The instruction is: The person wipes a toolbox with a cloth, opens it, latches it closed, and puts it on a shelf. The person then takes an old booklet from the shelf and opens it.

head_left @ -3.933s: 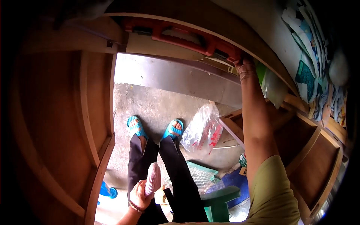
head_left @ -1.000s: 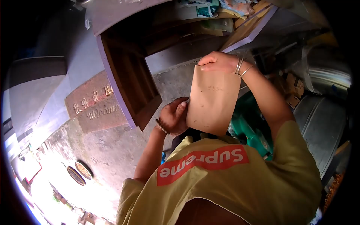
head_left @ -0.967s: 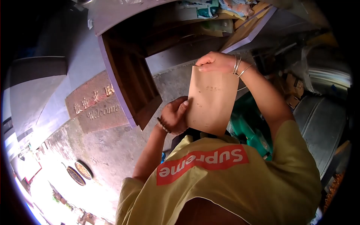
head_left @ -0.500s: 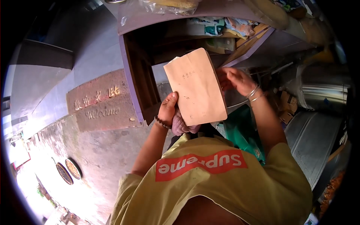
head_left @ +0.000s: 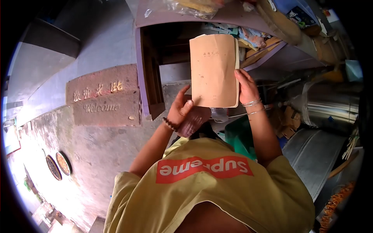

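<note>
A worn, tan-covered notebook with small printed characters is upright before me. My right hand, two silver bangles at its wrist, grips the notebook's right edge with the thumb on the cover. At the lower left corner is my left hand, wearing a beaded bracelet. Its thumb and forefinger are spread apart, and I cannot tell whether they touch the notebook. A pinkish-purple cloth hangs beside and below the left palm; the other left fingers are partly hidden.
Behind the notebook stands a purple cabinet with an open drawer or door and folded cloths inside. A stone Welcome slab lies left. A green bag, metal cylinder and cardboard are right.
My right hand has come in from beside the notebook and taken its right edge. The notebook has moved up and right and straightened. My left hand has loosened from it, fingers spreading.
</note>
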Available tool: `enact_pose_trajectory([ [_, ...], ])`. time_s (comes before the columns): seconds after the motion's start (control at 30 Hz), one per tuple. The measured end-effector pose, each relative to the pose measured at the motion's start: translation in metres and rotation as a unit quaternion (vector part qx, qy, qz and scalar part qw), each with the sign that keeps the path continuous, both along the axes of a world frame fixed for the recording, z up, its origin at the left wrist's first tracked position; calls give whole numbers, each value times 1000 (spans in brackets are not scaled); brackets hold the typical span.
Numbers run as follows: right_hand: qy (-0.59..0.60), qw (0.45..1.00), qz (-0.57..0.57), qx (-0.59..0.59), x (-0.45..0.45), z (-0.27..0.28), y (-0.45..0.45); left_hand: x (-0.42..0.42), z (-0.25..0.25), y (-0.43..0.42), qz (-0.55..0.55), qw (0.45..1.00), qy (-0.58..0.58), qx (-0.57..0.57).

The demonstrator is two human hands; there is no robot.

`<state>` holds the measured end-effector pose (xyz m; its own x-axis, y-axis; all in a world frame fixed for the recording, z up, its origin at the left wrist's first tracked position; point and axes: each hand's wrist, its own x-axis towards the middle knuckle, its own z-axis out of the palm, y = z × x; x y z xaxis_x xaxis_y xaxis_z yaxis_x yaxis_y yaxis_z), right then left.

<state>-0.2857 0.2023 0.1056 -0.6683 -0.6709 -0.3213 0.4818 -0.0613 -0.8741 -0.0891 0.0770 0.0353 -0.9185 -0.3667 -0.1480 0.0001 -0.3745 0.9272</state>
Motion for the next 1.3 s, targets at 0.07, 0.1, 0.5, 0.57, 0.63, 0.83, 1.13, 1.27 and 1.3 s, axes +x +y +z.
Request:
enact_pose_trajectory([
  [0.07,0,1000,-25,6,-1,-1,-1,2,8,5,0,996,-15,-93],
  [0.1,-1,1000,-19,6,2,-1,-3,5,14,5,-16,984,-47,-172],
  [0.5,-1,1000,27,7,38,4,-30,9,30,19,-41,976,-38,-209],
  [0.57,5,999,28,17,40,4,-32,1,12,27,-46,963,98,-246],
  [0.63,2,1000,26,9,39,5,-31,5,12,31,-54,985,58,-150],
  [0.83,17,1000,9,5,30,15,-17,13,33,28,-20,999,31,-12],
  [1.13,72,997,15,10,26,22,-7,22,21,16,70,983,-51,164],
  [1.27,73,997,33,2,24,20,-7,24,22,19,133,958,-44,249],
  [1.3,77,996,36,-3,24,19,-8,25,24,18,137,958,-42,247],
])
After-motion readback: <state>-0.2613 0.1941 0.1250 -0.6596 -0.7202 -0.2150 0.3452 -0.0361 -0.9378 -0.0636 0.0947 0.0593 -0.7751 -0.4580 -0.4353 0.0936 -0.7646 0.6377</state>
